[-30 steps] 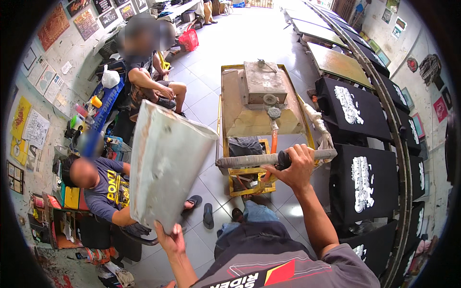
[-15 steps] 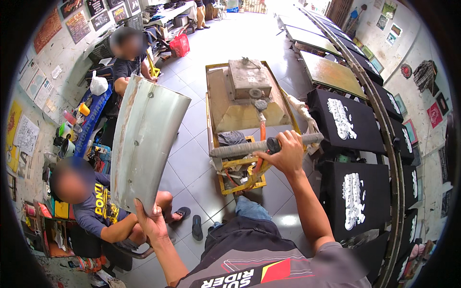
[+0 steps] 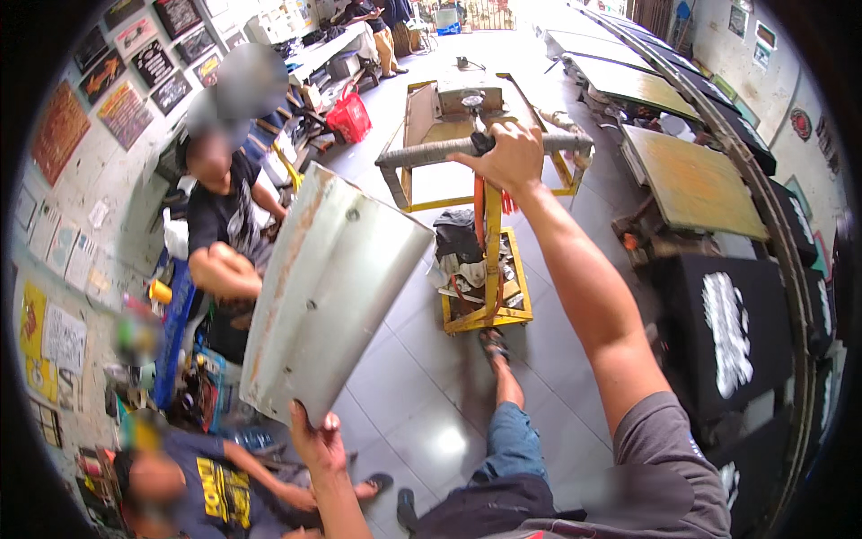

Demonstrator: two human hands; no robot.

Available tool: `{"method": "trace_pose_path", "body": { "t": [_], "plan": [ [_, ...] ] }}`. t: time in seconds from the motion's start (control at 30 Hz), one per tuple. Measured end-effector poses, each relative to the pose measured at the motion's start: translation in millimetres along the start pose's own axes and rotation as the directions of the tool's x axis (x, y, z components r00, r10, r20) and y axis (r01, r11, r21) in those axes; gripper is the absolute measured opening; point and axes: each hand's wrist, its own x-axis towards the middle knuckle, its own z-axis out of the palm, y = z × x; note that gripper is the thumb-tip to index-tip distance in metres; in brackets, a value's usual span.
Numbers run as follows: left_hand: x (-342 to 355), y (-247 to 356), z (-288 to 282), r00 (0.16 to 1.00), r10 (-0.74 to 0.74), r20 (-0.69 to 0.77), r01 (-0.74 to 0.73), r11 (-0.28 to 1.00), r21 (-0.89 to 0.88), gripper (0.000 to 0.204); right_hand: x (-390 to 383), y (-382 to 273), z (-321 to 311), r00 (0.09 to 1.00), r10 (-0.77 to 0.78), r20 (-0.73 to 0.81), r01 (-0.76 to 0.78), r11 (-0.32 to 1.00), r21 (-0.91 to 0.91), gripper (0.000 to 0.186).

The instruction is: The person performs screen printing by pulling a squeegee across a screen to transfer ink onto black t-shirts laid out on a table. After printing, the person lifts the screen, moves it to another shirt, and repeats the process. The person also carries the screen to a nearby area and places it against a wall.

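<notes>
- Really bright shot overall, light pouring in from 12 o'clock, and the far floor (image 3: 498,58) up there is blown out almost to white.
- Nasty hot spot of glare on the shiny tiles (image 3: 449,440) at 6 o'clock.
- Soft sheen on the pale curved panel (image 3: 328,301) near 9 o'clock.
- Murky shadow under the tan tabletop (image 3: 696,184) between 2 and 3.
- White print (image 3: 729,337) just past 3 looks smeared, detail's mush.
- Blurry patches over two people's heads, at 10 (image 3: 211,160) and 8 (image 3: 153,476), plus a dark smudge on the grey shirt (image 3: 669,431) between 4 and 5.
- Classic fisheye: black corners, long rail (image 3: 802,225) bowing at 3.
</notes>
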Motion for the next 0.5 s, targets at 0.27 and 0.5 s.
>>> {"method": "trace_pose_path", "body": {
  "t": [0.27, 0.5],
  "plan": [
    [254.1, -145.4, 191.1, 0.993, -0.104, -0.056, 0.101, 0.993, -0.058, 0.039, 266.3, 115.8, 243.2, 0.998, -0.053, 0.033, 0.050, 0.995, 0.084, 0.090],
    [440.7, -178.4, 355.6, 0.993, -0.107, -0.049, 0.106, 0.994, -0.017, 0.035, 456.9, 179.4, 379.7, 0.977, 0.002, 0.211, -0.024, 0.994, 0.104, 0.090]
  ]
}}
